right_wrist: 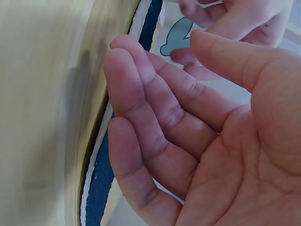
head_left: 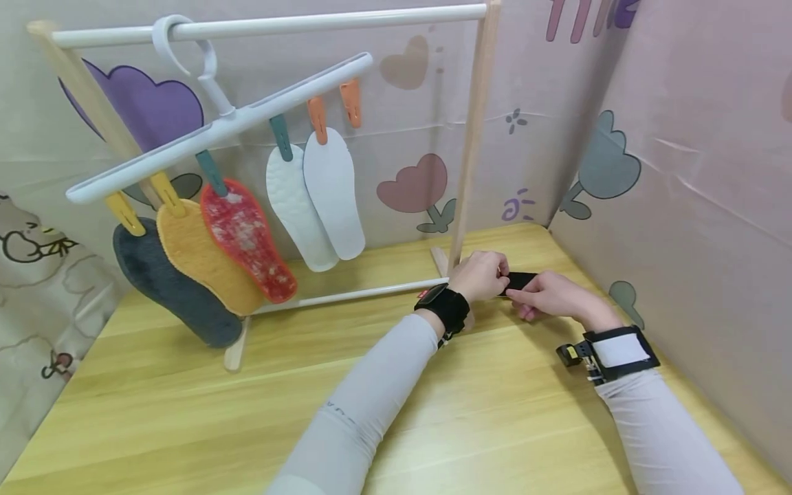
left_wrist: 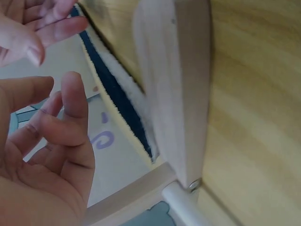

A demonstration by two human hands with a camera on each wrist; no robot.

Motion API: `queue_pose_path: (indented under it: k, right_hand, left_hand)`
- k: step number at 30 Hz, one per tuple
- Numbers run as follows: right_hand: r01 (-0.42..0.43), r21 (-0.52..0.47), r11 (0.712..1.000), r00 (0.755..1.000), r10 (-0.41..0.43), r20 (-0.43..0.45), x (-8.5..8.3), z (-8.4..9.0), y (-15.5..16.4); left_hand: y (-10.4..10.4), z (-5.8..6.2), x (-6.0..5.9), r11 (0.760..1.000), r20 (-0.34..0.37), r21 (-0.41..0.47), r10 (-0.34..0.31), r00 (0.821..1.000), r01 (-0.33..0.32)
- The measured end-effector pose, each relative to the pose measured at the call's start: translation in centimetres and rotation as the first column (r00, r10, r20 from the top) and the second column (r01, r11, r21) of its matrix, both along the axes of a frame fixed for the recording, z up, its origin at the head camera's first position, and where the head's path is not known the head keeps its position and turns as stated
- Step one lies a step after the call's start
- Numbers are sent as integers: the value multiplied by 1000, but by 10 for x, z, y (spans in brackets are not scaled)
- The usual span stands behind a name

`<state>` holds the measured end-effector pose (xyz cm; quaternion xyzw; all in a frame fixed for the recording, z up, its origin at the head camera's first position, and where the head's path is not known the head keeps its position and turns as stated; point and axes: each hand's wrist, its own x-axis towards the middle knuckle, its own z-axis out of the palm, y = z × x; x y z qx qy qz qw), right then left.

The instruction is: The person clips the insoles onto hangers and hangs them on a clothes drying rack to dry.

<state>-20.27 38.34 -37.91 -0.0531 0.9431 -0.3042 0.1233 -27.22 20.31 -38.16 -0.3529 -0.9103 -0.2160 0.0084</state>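
Note:
At the right foot of the rack, both hands are close together over a dark, flat insole-like piece [head_left: 518,280]. The left wrist view shows a fuzzy dark blue layer [left_wrist: 107,77] with a white edge. My left hand [head_left: 479,275] is beside the rack post, fingers loosely bent and thumb apart, nothing between them. Across from it is my right hand [head_left: 557,297]. In the right wrist view its fingers [right_wrist: 155,108] lie side by side, tips by the edge of the blue layer [right_wrist: 101,172], with the thumb held away.
A wooden rack [head_left: 473,137] with a white top bar [head_left: 272,26] stands on the table [head_left: 309,412]. From its tilted white hanger [head_left: 229,127], clips hold dark grey [head_left: 176,282], yellow [head_left: 207,254], red [head_left: 247,240] and white insoles [head_left: 334,192]. An orange clip [head_left: 350,103] hangs alone.

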Motion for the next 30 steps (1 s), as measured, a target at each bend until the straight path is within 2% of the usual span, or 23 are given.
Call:
queue_pose_path:
  k: [7, 11, 19, 30]
  right_hand:
    - [8, -40, 999, 999, -6, 42, 0, -1, -2]
    - [17, -28, 999, 999, -16, 49, -1, -3, -1]
    - [29, -21, 999, 998, -28, 64, -1, -5, 1]
    - [52, -37, 998, 997, -50, 64, -2, -8, 5]
  left_hand:
    - [11, -15, -10, 996, 4, -62, 60, 998, -60]
    - [15, -21, -14, 994, 5, -79, 81, 997, -80]
    - [20, -23, -13, 987, 17, -129, 100, 995, -97]
    - [23, -22, -12, 986, 9, -149, 81, 997, -79]
